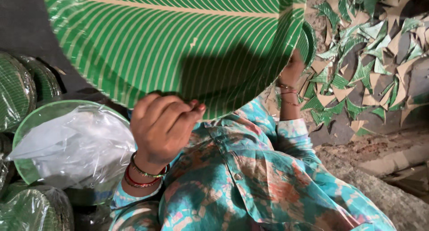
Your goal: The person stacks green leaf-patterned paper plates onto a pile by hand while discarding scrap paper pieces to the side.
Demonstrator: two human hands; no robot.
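Right up close is the left hand [163, 126], fingers curled in loosely with the fingertips [196, 108] pressed against the lower edge of a big round green plate [178, 39]. Looks more like a pinch on the rim than a full fist, with the thumb hidden behind. Around that wrist sit a few red and green bangles [145, 174].

That plate is printed like a banana leaf, pale stripes fanning off a centre rib, and it's held up in front of the chest so it fills most of the top of the view. Over on the far side, the right hand [292, 70] is against the plate's right edge, mostly tucked behind it, so I can't tell how far it's closed or exactly how it grips. Thin bangles [288, 94] show on that wrist too, and a second green plate rim [308, 43] peeks out right beside it.

Below the hands there's a blue-green patterned shirt [250, 168].

Off to the left, another green plate [33, 119] has a crumpled clear plastic bag [76, 148] lying on it, with wrapped stacks of plates [18, 90] around it. Upper right, the ground is littered with green and tan paper offcuts [371, 56].
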